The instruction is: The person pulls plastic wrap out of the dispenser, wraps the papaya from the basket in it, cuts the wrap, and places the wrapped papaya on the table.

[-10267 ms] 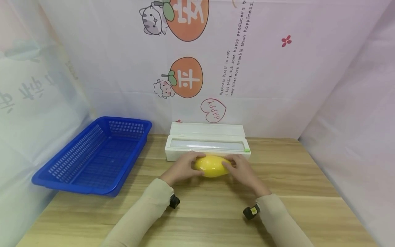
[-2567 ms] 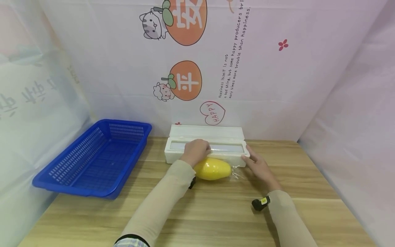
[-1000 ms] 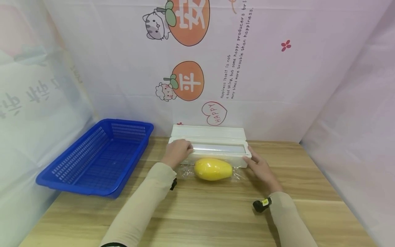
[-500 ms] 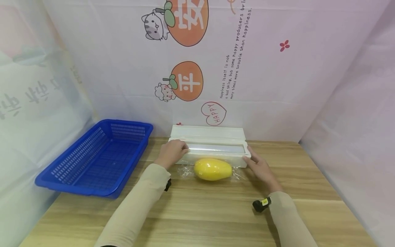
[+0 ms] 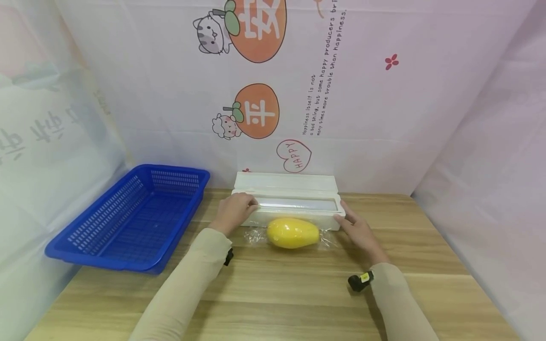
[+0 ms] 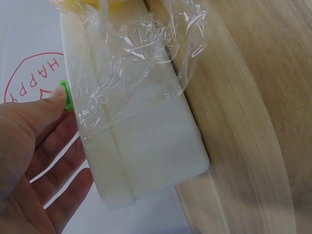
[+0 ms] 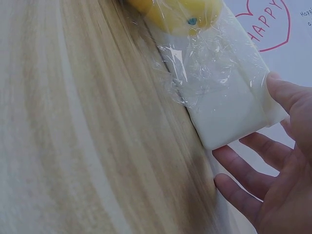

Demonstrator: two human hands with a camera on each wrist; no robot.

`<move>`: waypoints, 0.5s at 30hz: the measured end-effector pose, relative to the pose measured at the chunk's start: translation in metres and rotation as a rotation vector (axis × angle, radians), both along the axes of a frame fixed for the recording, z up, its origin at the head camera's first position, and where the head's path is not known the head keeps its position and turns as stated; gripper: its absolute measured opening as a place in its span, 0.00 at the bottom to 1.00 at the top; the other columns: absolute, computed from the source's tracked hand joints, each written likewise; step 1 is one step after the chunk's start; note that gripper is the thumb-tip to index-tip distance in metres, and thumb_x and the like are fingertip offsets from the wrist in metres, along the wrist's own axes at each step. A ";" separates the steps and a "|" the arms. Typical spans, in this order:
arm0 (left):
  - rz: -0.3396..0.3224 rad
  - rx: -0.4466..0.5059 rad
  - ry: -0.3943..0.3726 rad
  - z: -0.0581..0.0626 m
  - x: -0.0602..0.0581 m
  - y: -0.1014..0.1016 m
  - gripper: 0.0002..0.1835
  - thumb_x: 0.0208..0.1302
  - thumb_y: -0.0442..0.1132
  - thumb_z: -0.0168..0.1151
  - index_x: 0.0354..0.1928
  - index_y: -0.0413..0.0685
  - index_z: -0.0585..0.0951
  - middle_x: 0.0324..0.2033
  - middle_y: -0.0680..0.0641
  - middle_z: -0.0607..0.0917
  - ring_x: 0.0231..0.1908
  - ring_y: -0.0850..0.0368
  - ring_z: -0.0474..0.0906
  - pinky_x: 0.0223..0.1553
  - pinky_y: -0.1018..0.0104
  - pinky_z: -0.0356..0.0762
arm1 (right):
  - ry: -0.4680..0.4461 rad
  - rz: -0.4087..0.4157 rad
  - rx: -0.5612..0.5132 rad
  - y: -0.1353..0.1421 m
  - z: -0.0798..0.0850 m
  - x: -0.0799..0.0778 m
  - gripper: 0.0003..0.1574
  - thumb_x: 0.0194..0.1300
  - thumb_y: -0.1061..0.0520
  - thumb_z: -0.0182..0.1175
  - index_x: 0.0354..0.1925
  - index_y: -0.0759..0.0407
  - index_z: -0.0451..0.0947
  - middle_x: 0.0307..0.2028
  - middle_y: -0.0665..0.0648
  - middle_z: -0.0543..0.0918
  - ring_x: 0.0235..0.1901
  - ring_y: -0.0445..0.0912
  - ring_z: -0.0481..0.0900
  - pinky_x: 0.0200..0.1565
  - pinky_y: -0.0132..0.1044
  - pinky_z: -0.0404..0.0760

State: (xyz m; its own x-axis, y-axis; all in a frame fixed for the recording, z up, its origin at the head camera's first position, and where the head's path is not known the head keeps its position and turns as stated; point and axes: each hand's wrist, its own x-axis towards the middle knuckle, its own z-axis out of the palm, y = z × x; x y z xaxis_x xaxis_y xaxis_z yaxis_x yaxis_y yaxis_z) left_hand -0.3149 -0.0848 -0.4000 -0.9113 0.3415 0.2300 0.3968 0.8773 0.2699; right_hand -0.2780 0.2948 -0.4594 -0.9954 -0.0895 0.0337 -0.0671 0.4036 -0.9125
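Note:
A yellow oval fruit (image 5: 293,233) lies in clear plastic wrap (image 5: 256,235), with loose crinkled ends on both sides. Right behind it stands a white cling film dispenser (image 5: 311,217), its lid (image 5: 286,182) raised and a roll of film inside. My left hand (image 5: 232,210) is at the dispenser's left end. Seen from the left wrist, its thumb is on a small green slide cutter (image 6: 68,95) at the edge, with the fingers partly hidden behind the box. My right hand (image 5: 360,234) grips the dispenser's right end, thumb at the front edge and fingers around the end.
A blue plastic basket (image 5: 170,246) with slotted walls sits to the left. Everything rests on a wooden table (image 5: 290,293). White printed cloth (image 5: 362,109) hangs behind and along both sides.
Both hands were on the fruit about ten seconds ago; now they are on the dispenser. The left hand has slid leftward along it, and the green cutter went from right end to left.

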 end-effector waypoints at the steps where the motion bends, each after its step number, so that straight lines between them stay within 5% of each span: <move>1: 0.001 0.003 -0.003 0.000 0.000 -0.001 0.10 0.72 0.48 0.62 0.48 0.58 0.88 0.48 0.55 0.87 0.50 0.55 0.82 0.48 0.47 0.80 | 0.000 0.002 -0.001 -0.001 0.000 0.000 0.48 0.73 0.34 0.54 0.80 0.40 0.43 0.76 0.64 0.52 0.74 0.63 0.50 0.70 0.63 0.50; 11: 0.001 0.041 0.062 -0.011 -0.004 -0.025 0.09 0.71 0.47 0.63 0.45 0.55 0.88 0.43 0.54 0.88 0.46 0.54 0.83 0.47 0.52 0.81 | -0.010 -0.003 -0.020 -0.003 0.002 0.002 0.48 0.73 0.35 0.54 0.80 0.38 0.43 0.75 0.68 0.53 0.72 0.65 0.57 0.69 0.61 0.54; 15: -0.014 0.053 0.091 -0.011 -0.002 -0.032 0.09 0.71 0.45 0.64 0.44 0.51 0.88 0.40 0.51 0.87 0.44 0.52 0.82 0.47 0.54 0.80 | -0.021 -0.004 -0.008 -0.003 0.003 0.002 0.46 0.73 0.34 0.54 0.79 0.33 0.44 0.76 0.65 0.52 0.74 0.63 0.51 0.70 0.64 0.49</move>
